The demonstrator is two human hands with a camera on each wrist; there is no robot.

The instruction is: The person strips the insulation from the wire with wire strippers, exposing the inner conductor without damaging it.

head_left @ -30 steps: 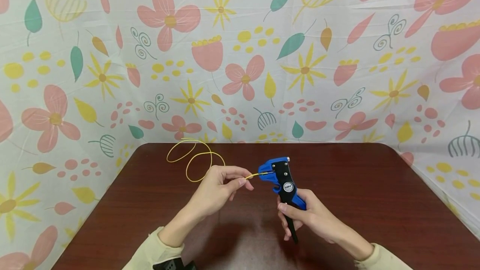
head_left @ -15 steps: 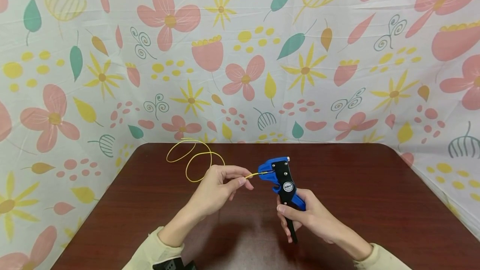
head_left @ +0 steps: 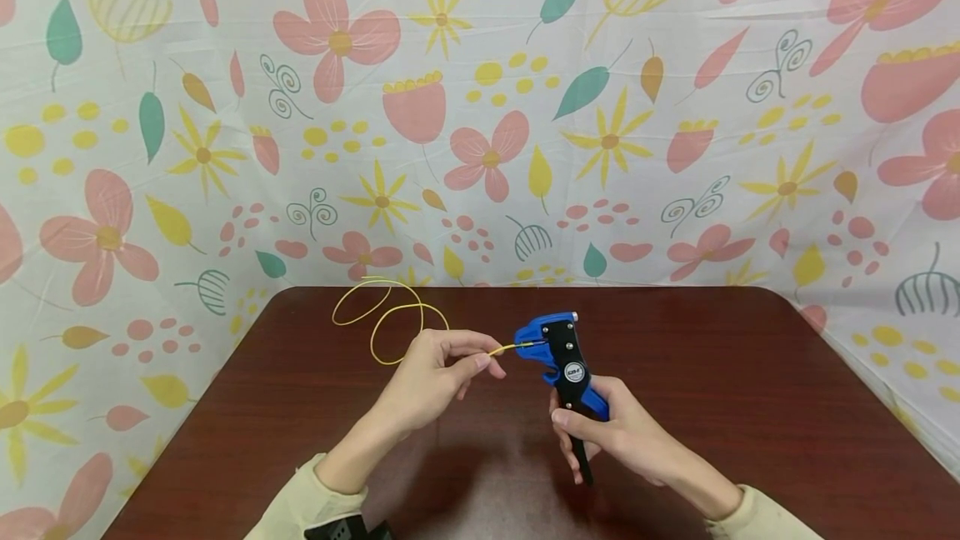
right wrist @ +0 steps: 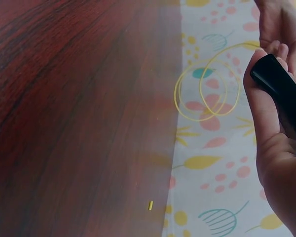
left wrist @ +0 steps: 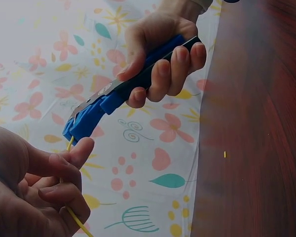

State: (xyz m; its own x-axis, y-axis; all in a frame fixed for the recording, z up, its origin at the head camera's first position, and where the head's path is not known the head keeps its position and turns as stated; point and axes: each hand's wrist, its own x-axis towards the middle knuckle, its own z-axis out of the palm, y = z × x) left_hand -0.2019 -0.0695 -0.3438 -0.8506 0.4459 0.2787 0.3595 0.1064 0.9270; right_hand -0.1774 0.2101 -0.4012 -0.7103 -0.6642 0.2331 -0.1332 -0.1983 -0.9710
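Observation:
In the head view my left hand [head_left: 431, 377] pinches a thin yellow wire [head_left: 505, 348] between thumb and fingers, close to its end. That end reaches into the head of a blue and black wire stripper [head_left: 557, 347], and its tip is too small to make out there. My right hand [head_left: 630, 427] grips the stripper by its handles, with the head tilted up and to the left. From the left wrist view, the wire [left wrist: 70, 143] enters the blue nose of the tool [left wrist: 89, 118]. Only a black handle [right wrist: 281, 94] and part of the grip show in the right wrist view.
The wire's loose loops [head_left: 372, 338] trail behind my left hand over the back left of the dark red-brown table [head_left: 712, 357]. A tiny yellow piece [left wrist: 225, 154] lies on the tabletop. A flower-patterned cloth [head_left: 487, 65] hangs behind the table.
The wire stripper and my right hand have shifted very slightly left. Both hands keep the same holds, and the wire stays in the tool's head.

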